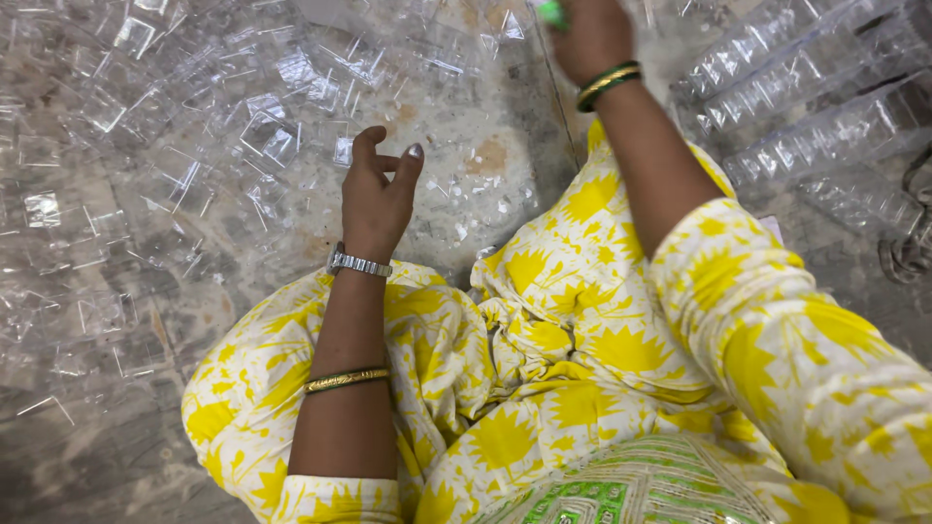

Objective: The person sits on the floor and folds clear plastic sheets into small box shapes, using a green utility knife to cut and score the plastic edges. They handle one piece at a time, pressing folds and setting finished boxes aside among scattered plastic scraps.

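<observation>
My left hand hovers above the floor with fingers loosely curled and apart, holding nothing; a metal watch and a gold bangle sit on that arm. A heap of clear plastic box pieces lies just left of it. My right hand reaches up to the top edge of the view, closed around a small green object that is mostly cut off. Green and gold bangles ring that wrist. My knees in yellow-and-white patterned cloth fill the lower middle.
Stacked rows of clear plastic containers lie at the upper right. Small plastic scraps dot the worn stone floor between the hands. A dark metal wire shape sits at the right edge.
</observation>
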`<action>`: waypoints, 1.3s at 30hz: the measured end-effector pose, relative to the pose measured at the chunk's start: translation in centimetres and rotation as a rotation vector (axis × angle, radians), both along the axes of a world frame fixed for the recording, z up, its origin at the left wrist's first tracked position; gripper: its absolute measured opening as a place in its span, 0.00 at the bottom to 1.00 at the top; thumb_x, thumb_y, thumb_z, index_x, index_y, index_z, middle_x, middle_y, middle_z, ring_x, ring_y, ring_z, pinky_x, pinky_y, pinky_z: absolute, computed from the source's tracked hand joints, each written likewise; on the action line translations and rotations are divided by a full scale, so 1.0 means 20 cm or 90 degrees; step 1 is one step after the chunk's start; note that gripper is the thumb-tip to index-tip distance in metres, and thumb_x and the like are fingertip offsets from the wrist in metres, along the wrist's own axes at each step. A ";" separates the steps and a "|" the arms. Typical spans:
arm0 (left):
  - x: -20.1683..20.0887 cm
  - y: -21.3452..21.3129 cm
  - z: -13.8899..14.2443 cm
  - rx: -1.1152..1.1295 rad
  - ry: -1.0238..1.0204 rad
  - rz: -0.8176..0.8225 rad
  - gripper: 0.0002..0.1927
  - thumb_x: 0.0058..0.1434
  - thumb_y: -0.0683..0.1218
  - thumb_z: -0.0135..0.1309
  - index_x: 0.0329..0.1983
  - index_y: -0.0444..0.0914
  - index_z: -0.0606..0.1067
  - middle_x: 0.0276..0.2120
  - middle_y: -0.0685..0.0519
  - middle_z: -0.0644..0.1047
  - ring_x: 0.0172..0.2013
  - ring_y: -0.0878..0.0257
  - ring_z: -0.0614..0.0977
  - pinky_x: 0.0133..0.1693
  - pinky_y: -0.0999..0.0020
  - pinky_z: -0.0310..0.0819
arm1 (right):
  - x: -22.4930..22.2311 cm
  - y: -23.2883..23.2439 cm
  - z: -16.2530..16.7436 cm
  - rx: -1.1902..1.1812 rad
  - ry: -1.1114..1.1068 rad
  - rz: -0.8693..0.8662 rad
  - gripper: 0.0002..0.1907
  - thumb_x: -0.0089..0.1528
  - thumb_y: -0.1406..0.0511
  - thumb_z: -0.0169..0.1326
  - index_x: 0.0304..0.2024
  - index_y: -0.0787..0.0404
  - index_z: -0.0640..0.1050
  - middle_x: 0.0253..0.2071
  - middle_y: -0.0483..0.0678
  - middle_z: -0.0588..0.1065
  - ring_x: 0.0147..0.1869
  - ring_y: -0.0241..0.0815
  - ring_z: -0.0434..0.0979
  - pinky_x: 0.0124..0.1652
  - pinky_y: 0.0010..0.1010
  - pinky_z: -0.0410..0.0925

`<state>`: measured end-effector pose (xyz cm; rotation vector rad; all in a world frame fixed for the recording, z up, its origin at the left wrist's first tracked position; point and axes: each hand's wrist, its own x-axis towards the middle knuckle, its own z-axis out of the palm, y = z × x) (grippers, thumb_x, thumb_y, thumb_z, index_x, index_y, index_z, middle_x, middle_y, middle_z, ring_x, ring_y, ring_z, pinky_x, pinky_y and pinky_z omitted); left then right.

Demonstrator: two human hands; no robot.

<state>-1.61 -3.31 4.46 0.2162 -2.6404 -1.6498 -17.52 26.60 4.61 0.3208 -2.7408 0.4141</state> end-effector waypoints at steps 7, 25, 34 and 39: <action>0.00 0.03 -0.01 -0.030 -0.016 -0.016 0.28 0.65 0.55 0.59 0.62 0.36 0.69 0.36 0.47 0.84 0.36 0.58 0.84 0.45 0.61 0.76 | 0.03 -0.09 -0.07 0.052 -0.138 0.131 0.11 0.57 0.63 0.66 0.41 0.57 0.83 0.37 0.56 0.79 0.41 0.60 0.78 0.38 0.51 0.70; 0.09 -0.01 0.18 0.518 -0.229 -0.035 0.35 0.65 0.70 0.40 0.52 0.35 0.73 0.26 0.46 0.79 0.20 0.60 0.82 0.22 0.66 0.80 | 0.84 -0.37 0.35 -0.747 -0.441 0.376 0.11 0.66 0.71 0.61 0.51 0.69 0.80 0.46 0.51 0.81 0.49 0.36 0.83 0.52 0.27 0.77; 0.10 -0.04 0.21 0.642 -0.154 -0.116 0.28 0.74 0.61 0.39 0.45 0.32 0.76 0.27 0.44 0.80 0.20 0.58 0.80 0.20 0.67 0.72 | 0.70 -0.29 0.25 -0.631 -0.408 0.291 0.26 0.74 0.48 0.46 0.40 0.62 0.81 0.23 0.39 0.71 0.25 0.24 0.65 0.27 0.20 0.59; 0.13 -0.01 0.23 0.623 -0.152 -0.126 0.28 0.75 0.60 0.39 0.45 0.31 0.76 0.27 0.42 0.80 0.19 0.58 0.79 0.20 0.66 0.72 | 0.71 -0.32 0.14 -0.525 -0.390 0.331 0.26 0.73 0.48 0.49 0.34 0.62 0.80 0.20 0.39 0.68 0.24 0.25 0.65 0.26 0.22 0.59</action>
